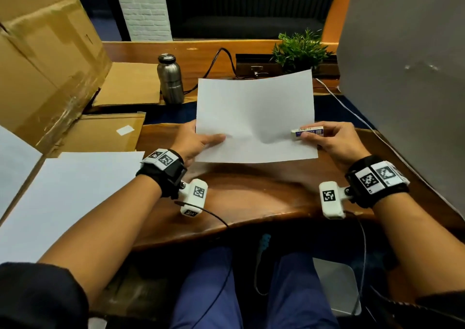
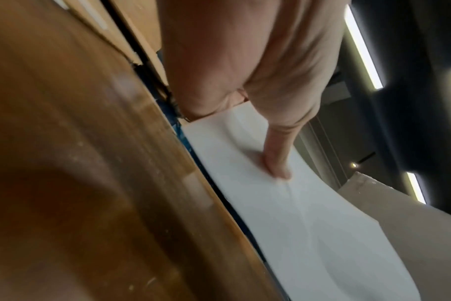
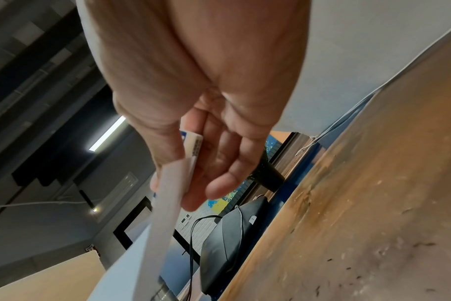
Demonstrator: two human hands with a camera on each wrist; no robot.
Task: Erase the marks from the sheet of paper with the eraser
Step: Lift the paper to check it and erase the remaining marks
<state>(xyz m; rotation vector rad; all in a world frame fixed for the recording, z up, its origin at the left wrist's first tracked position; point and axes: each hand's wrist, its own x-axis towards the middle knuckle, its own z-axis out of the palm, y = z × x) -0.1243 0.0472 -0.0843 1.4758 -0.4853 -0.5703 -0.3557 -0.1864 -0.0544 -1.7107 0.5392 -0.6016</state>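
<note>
1. Sheet of paper (image 1: 254,117) is held above the wooden desk (image 1: 251,193).
2. Left hand (image 1: 195,141) pinches its left edge, thumb on top.
3. Right hand (image 1: 329,140) pinches its right edge and the eraser (image 1: 307,131) together.
4. Beyond the sheet: steel bottle (image 1: 170,79), plant (image 1: 300,49).

Wooden desk (image 1: 251,198) bears steel bottle (image 1: 170,79), cardboard sheets (image 1: 100,132).

Nothing here is reading clearly. The eraser (image 1: 307,131), sitting at about three o'clock on the sheet of paper (image 1: 254,117), is wearing a blue and white sleeve with printed characters, but they are blurring past legibility. The wrist bands (image 1: 375,177) are showing only black-and-white square marker patterns, no words.
</note>
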